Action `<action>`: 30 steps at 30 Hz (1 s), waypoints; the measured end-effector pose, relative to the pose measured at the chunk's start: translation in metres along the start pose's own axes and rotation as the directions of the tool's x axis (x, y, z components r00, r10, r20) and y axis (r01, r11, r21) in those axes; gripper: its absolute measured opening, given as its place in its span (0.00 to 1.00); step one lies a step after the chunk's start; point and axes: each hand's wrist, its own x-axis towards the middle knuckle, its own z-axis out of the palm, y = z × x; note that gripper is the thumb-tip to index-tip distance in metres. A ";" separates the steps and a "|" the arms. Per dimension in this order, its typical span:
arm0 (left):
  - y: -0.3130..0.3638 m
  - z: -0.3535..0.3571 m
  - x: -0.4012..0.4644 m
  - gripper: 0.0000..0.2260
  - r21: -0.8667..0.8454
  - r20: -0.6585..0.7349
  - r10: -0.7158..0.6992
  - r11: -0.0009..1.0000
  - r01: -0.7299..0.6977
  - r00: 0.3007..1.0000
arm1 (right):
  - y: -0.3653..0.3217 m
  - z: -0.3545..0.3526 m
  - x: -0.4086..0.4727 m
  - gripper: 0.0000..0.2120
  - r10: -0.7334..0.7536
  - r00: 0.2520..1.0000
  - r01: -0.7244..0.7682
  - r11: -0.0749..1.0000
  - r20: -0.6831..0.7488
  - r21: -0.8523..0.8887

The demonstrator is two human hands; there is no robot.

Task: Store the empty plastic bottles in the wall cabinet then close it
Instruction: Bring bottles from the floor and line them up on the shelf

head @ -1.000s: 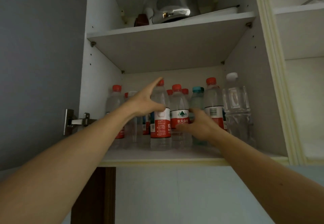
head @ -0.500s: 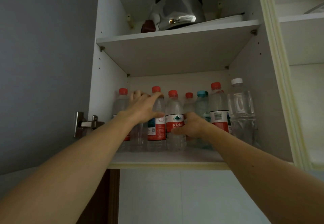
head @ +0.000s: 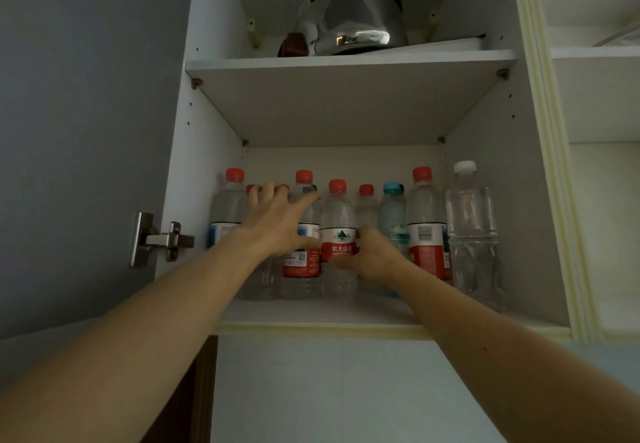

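Observation:
Several empty plastic bottles stand in rows on the lower shelf [head: 311, 314] of the open wall cabinet, most with red caps. My left hand [head: 277, 224] lies spread against the left bottles, with fingertips over the back-row caps and thumb and forefinger across a red-and-blue-labelled bottle [head: 301, 262]. My right hand [head: 370, 255] grips a red-labelled bottle [head: 339, 214] at its label, thumb in front. To the right stand a teal-capped bottle [head: 393, 207], another red-labelled bottle [head: 426, 234] and a larger clear white-capped bottle [head: 472, 227].
The cabinet door [head: 86, 130] hangs open at the left on a metal hinge [head: 162, 240]. The upper shelf [head: 346, 61] carries a steel kettle [head: 356, 16]. Another open compartment [head: 599, 96] lies to the right. White wall tile runs below the cabinet.
Both hands have reached deeper into the shelf. The red-and-blue-labelled bottle and the red-labelled bottle have slid back from the front edge into the row. My left hand has spread over the bottles.

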 end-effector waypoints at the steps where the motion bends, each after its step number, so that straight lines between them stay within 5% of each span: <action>1: -0.006 0.003 -0.003 0.46 -0.036 0.033 0.021 0.999 -0.020 0.999 | 0.002 -0.001 -0.001 0.21 -0.006 1.000 0.006 1.000 0.014 0.001; 5: -0.017 0.011 -0.011 0.53 -0.091 0.063 0.068 0.994 -0.062 0.996 | 0.006 -0.004 -0.003 0.20 -0.030 0.997 0.030 1.000 0.071 -0.002; 16: 0.003 0.011 -0.018 0.51 -0.034 -0.021 0.025 0.999 -0.026 0.999 | 0.004 -0.001 -0.007 0.28 -0.037 0.999 0.036 0.994 -0.012 -0.099; 20: 0.014 0.002 -0.018 0.51 -0.162 -0.069 -0.020 0.987 0.008 0.997 | -0.004 -0.009 -0.017 0.29 -0.016 0.999 0.012 0.996 -0.042 -0.083; 23: 0.023 -0.012 -0.013 0.46 -0.333 -0.187 -0.040 0.943 -0.025 0.982 | -0.012 -0.032 -0.030 0.26 -0.051 0.972 0.027 0.994 -0.228 -0.107; 26: 0.038 -0.025 -0.005 0.37 -0.472 -0.329 -0.049 0.874 -0.119 0.943 | -0.009 -0.065 -0.056 0.20 -0.252 0.847 0.069 0.925 -0.467 -0.374; 28: 0.054 -0.032 0.001 0.32 -0.558 -0.352 -0.058 0.814 -0.160 0.934 | -0.001 -0.081 -0.077 0.22 -0.391 0.774 0.027 0.806 -0.498 -0.591; 30: 0.073 -0.039 0.009 0.28 -0.667 -0.326 -0.069 0.724 -0.177 0.943 | 0.007 -0.086 -0.094 0.29 -0.411 0.792 -0.051 0.692 -0.452 -0.720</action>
